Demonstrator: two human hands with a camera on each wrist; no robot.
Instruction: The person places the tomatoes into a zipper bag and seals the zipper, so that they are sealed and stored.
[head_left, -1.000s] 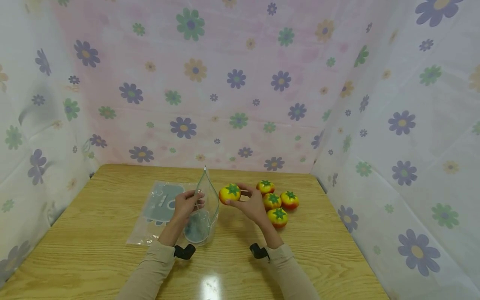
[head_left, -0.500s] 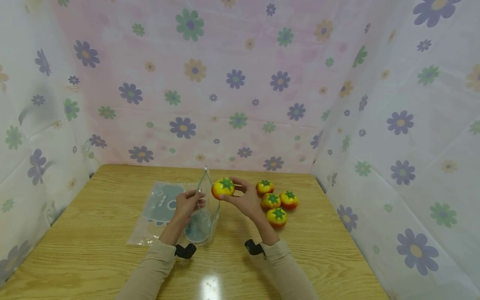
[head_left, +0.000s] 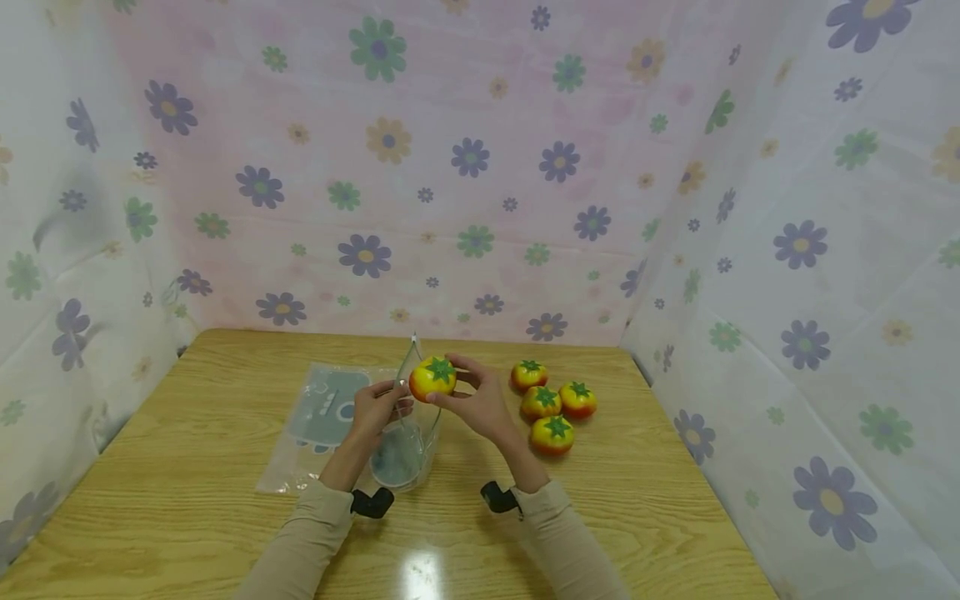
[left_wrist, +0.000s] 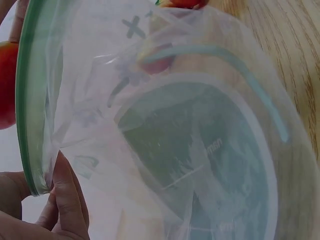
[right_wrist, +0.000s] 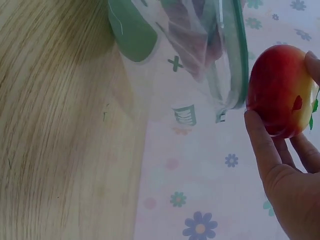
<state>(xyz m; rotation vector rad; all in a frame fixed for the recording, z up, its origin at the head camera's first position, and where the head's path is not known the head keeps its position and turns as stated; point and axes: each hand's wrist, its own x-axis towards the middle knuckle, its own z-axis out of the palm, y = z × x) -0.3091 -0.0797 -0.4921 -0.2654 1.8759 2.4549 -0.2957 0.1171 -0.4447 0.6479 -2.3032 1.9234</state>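
In the head view my right hand [head_left: 483, 406] holds a yellow-and-red tomato [head_left: 427, 383] with a green star-shaped top, between thumb and fingers. It is at the mouth of a clear zip bag [head_left: 397, 458], above the table. My left hand [head_left: 372, 411] pinches the bag's rim, and the mouth gapes. The left wrist view shows the green zip edge [left_wrist: 22, 100] with fingertips on it, and part of the red tomato [left_wrist: 6, 85] beyond. From the right wrist, the tomato [right_wrist: 280, 87] appears close beside the zip edge, fingers under it. The bag hides some left fingers.
Several similar tomatoes [head_left: 552, 436] sit grouped on the wooden table [head_left: 637, 517] right of my right hand. A flat clear bag with a grey-blue print [head_left: 330, 408] lies to the left. Flower-patterned cloth [head_left: 480, 192] encloses the back and sides.
My right hand has moved the tomato leftward, from right of the bag to in front of its mouth. The left hand and bag have barely shifted.
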